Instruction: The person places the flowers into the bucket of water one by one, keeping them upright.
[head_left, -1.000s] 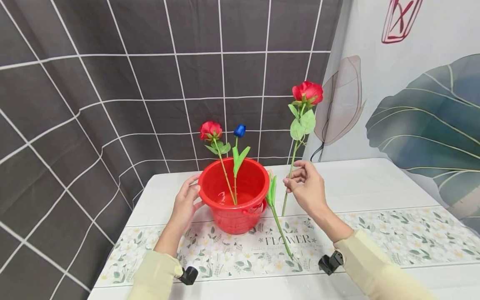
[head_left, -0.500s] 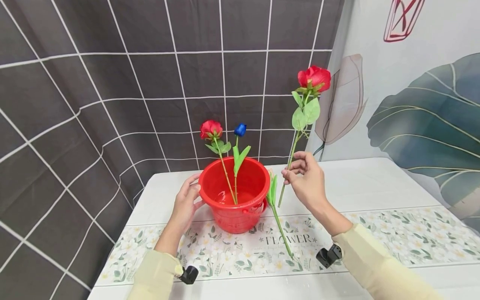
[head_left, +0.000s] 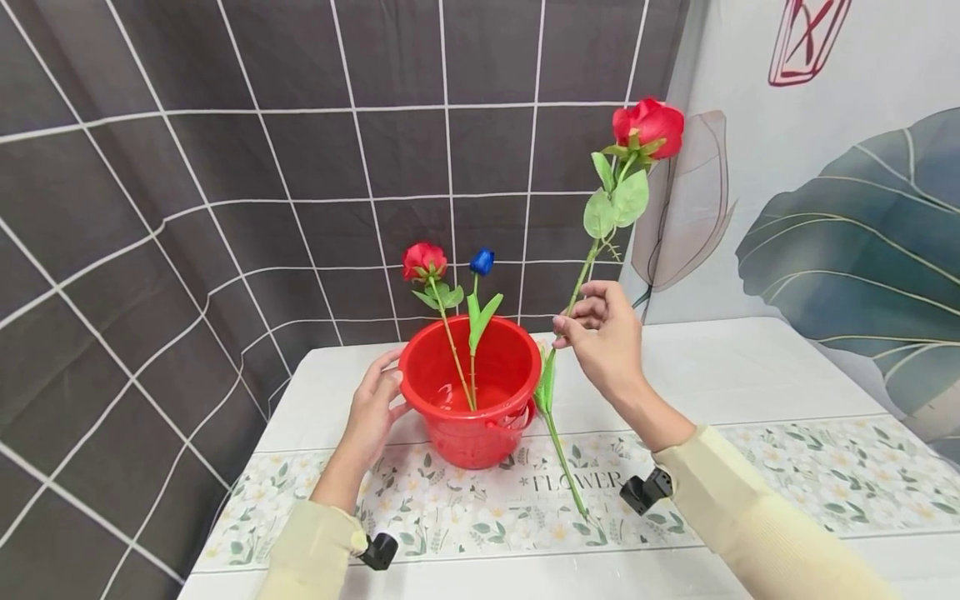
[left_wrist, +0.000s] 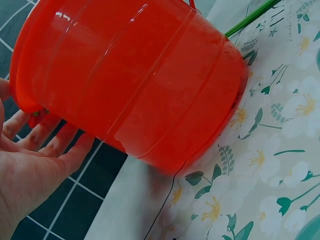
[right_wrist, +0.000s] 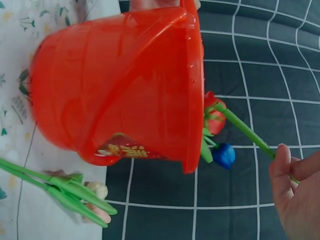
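A red bucket stands upright on the table. My left hand holds it at its left side, with fingers against the outer wall just under the rim. Inside lean a red rose and a blue tulip, blooms above the rim. My right hand pinches the green stem of another, larger red rose, held up right of the bucket with its bloom tilted right. The cut end of this stem points toward the bucket and sits beyond its rim in the right wrist view.
Pale tulips with green leaves lie on the table right against the bucket's right side. The white table cover has a floral band with the word FLOWER. A dark grid-patterned curtain hangs close behind and to the left.
My right hand has lifted the rose higher and moved a little left toward the bucket; its bloom tilts further right. The left hand and the bucket have stayed in place.
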